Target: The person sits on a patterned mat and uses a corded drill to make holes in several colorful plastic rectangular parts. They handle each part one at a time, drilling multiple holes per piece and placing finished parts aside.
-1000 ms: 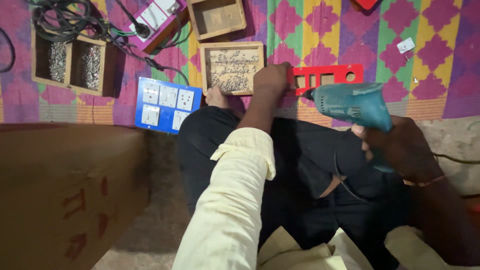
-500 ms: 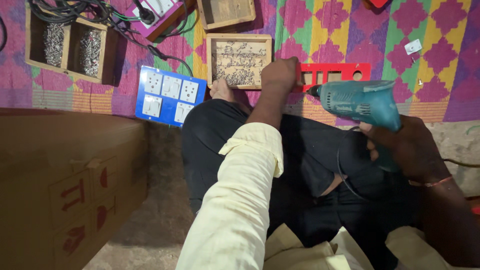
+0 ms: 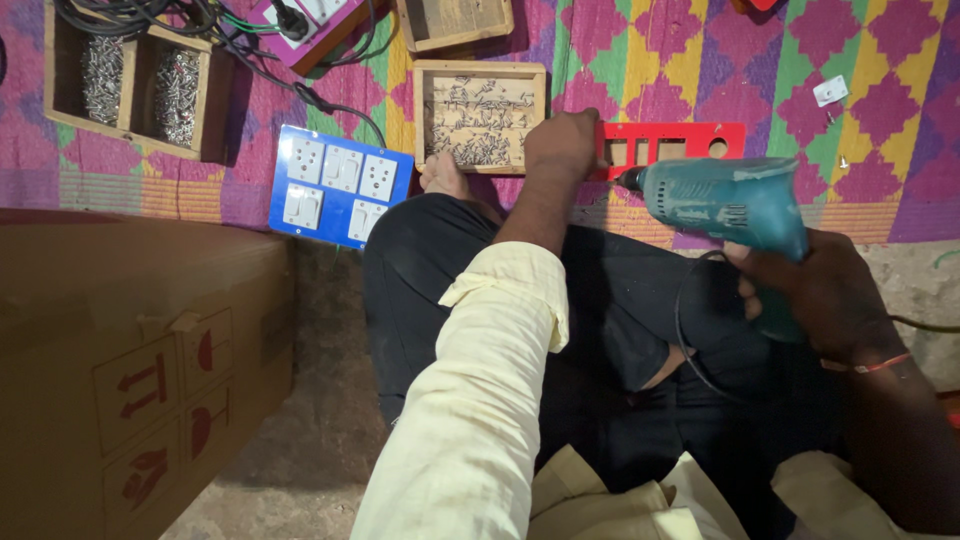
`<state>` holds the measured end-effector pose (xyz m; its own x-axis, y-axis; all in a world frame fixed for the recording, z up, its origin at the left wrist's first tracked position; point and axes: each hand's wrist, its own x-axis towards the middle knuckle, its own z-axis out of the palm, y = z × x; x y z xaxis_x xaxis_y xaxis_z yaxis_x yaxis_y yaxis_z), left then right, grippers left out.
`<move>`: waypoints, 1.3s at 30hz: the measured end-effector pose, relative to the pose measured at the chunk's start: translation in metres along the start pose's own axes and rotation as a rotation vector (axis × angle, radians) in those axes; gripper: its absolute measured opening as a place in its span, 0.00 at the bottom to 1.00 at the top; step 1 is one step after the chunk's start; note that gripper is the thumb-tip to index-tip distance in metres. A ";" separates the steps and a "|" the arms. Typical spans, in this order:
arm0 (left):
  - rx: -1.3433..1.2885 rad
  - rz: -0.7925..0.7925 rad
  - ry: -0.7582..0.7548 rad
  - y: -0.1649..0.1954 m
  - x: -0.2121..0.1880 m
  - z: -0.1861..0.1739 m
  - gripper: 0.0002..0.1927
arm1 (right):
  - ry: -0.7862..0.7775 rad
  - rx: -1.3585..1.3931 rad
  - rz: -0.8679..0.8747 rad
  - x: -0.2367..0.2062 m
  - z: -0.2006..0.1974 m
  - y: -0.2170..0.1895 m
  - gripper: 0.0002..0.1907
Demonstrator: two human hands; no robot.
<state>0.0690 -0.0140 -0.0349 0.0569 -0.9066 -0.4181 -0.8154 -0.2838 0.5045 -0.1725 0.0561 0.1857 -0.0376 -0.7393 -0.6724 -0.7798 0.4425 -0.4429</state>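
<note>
My left hand [image 3: 563, 143] reaches forward and presses on the left end of a red cut-out panel [image 3: 690, 147] lying on the patterned mat. My right hand [image 3: 815, 295] grips a teal electric drill [image 3: 728, 203], its tip pointing left towards the red panel beside my left hand. A wooden tray of screws [image 3: 480, 112] sits just left of my left hand. A blue switch board [image 3: 337, 186] with white switches and sockets lies further left on the mat. My black-clad legs fill the middle.
A large cardboard box [image 3: 130, 360] stands at the left. A two-part wooden box of screws [image 3: 130, 80] sits at the far left, with black cables and a pink extension board [image 3: 300, 20] behind. Another wooden tray [image 3: 455, 20] lies at the top.
The view has shifted slightly. My left hand has stayed on the red panel's left end, and the drill remains pointed at it.
</note>
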 end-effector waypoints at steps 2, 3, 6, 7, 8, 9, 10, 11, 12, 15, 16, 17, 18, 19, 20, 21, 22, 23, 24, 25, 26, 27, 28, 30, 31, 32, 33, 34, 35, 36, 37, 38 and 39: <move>-0.036 -0.014 0.028 -0.002 0.003 0.004 0.14 | 0.001 0.009 0.004 0.000 0.001 0.001 0.16; -0.028 -0.015 0.024 -0.002 0.005 0.005 0.13 | 0.003 0.002 0.008 0.000 0.001 0.001 0.17; -0.010 -0.010 0.015 -0.004 0.007 0.007 0.13 | 0.002 -0.020 -0.035 0.000 0.002 0.002 0.17; -0.008 -0.004 0.014 -0.004 0.007 0.007 0.15 | 0.001 -0.028 -0.059 -0.001 0.002 0.002 0.17; -0.005 0.002 0.013 -0.004 0.006 0.006 0.16 | 0.001 -0.019 -0.047 -0.001 0.002 0.002 0.17; 0.002 0.005 0.000 -0.004 0.005 0.005 0.19 | 0.003 -0.010 -0.033 -0.001 0.001 0.001 0.16; 0.009 0.008 -0.013 -0.004 0.003 0.003 0.23 | 0.005 0.000 -0.019 -0.002 0.001 0.000 0.16; 0.016 0.011 -0.025 -0.003 0.002 0.002 0.27 | 0.010 -0.002 -0.020 -0.002 0.001 0.000 0.16; 0.012 0.013 -0.017 -0.003 0.001 0.000 0.28 | 0.015 -0.003 -0.022 -0.002 0.001 -0.001 0.16; -0.002 0.013 0.004 -0.002 -0.002 -0.003 0.28 | 0.013 0.040 -0.022 -0.004 0.002 -0.002 0.16; -0.007 0.009 0.011 -0.001 -0.002 -0.003 0.27 | 0.010 0.063 -0.022 -0.004 0.003 -0.002 0.16; -0.011 0.005 0.018 -0.001 -0.002 -0.003 0.26 | 0.010 0.062 -0.021 -0.004 0.003 -0.002 0.16; -0.011 -0.001 0.006 -0.001 -0.001 -0.003 0.27 | 0.009 0.063 -0.021 -0.004 0.003 -0.002 0.16; -0.011 -0.007 -0.007 -0.001 -0.001 -0.003 0.28 | 0.009 0.063 -0.019 -0.003 0.004 -0.001 0.16; -0.011 -0.013 -0.021 -0.001 0.000 -0.002 0.28 | 0.004 0.074 -0.029 -0.003 0.004 -0.001 0.16; -0.010 -0.007 -0.015 -0.002 0.001 -0.002 0.27 | -0.001 0.085 -0.040 -0.002 0.004 -0.001 0.16; -0.009 -0.002 -0.009 -0.002 0.001 -0.001 0.26 | -0.005 0.097 -0.051 -0.002 0.004 -0.001 0.15; -0.008 0.004 -0.003 -0.003 0.002 0.000 0.25 | 0.004 0.070 -0.054 -0.002 0.004 0.000 0.16; -0.004 0.003 -0.001 -0.003 0.002 0.000 0.25 | 0.014 0.043 -0.057 -0.002 0.004 0.000 0.16; 0.000 0.002 0.002 -0.003 0.002 0.001 0.24 | 0.023 0.016 -0.061 -0.002 0.004 0.000 0.16; 0.003 0.002 0.005 -0.003 0.002 0.001 0.24 | 0.021 0.021 -0.056 -0.002 0.004 0.000 0.16; 0.002 -0.002 0.005 -0.003 0.002 0.001 0.23 | 0.019 0.025 -0.052 -0.003 0.004 0.000 0.16; 0.001 -0.005 0.004 -0.003 0.002 0.001 0.22 | 0.018 0.030 -0.046 -0.003 0.004 0.000 0.15; 0.000 -0.007 0.007 -0.003 0.002 0.001 0.21 | 0.010 0.038 -0.045 -0.003 0.005 -0.001 0.16; -0.001 -0.007 0.011 -0.003 0.002 0.001 0.21 | 0.006 0.043 -0.045 -0.003 0.005 -0.002 0.16; -0.002 -0.007 0.014 -0.002 0.001 0.001 0.20 | 0.007 0.045 -0.029 -0.003 0.005 -0.003 0.15; 0.000 -0.006 0.011 -0.002 0.001 0.000 0.21 | 0.007 0.048 -0.014 -0.003 0.005 -0.004 0.15; 0.001 -0.006 0.008 -0.002 0.001 0.000 0.22 | 0.008 0.050 0.002 -0.003 0.004 -0.004 0.14; 0.002 -0.006 0.005 -0.002 0.000 0.000 0.23 | 0.010 0.031 -0.008 -0.003 0.005 -0.005 0.14; 0.000 -0.004 0.006 -0.002 0.000 0.000 0.24 | 0.014 0.011 -0.016 -0.003 0.004 -0.005 0.14; -0.001 -0.002 0.007 -0.002 0.000 0.000 0.24 | 0.019 -0.007 -0.025 -0.004 0.005 -0.006 0.14; -0.003 0.000 0.009 -0.002 0.000 0.000 0.25 | 0.010 0.020 -0.029 -0.004 0.005 -0.007 0.14; -0.012 -0.003 0.023 -0.003 0.000 0.001 0.21 | 0.000 0.048 -0.032 -0.005 0.005 -0.007 0.14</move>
<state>0.0705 -0.0129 -0.0370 0.0725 -0.9127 -0.4022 -0.8082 -0.2900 0.5126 -0.1637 0.0587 0.1893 -0.0135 -0.7534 -0.6574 -0.7496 0.4428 -0.4919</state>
